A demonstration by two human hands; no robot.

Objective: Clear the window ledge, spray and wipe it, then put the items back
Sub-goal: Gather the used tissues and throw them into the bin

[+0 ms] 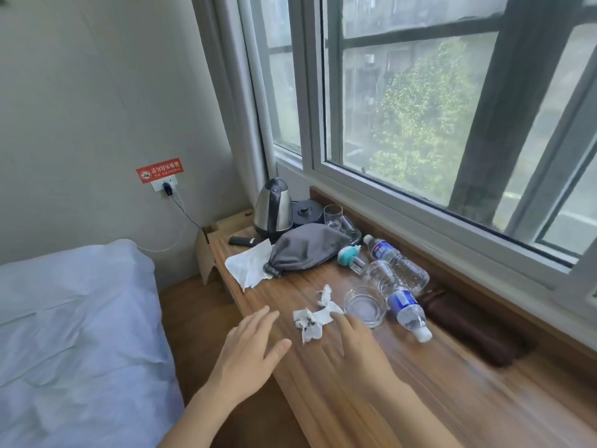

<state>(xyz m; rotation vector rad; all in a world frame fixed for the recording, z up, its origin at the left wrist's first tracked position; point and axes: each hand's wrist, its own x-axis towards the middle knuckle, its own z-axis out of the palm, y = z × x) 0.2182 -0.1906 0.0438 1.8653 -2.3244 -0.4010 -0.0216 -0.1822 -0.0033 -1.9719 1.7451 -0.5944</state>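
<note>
The wooden ledge (420, 383), running from frame centre to lower right, is cluttered. A crumpled tissue (315, 315) lies at centre. Left hand (248, 347) hovers spread; right hand (355, 344) fingertip touches it, fingers relaxed.

long wooden window ledge (452, 399) totally cluttered | crumpled white stained tissue (315, 315) near front edge | round clear glass ashtray (365, 307) just beside it | two clear plastic water bottles with blue labels (399, 287) lying on their sides | grey drawstring fabric pouch (303, 248) and steel electric kettle (273, 210) at far end
</note>
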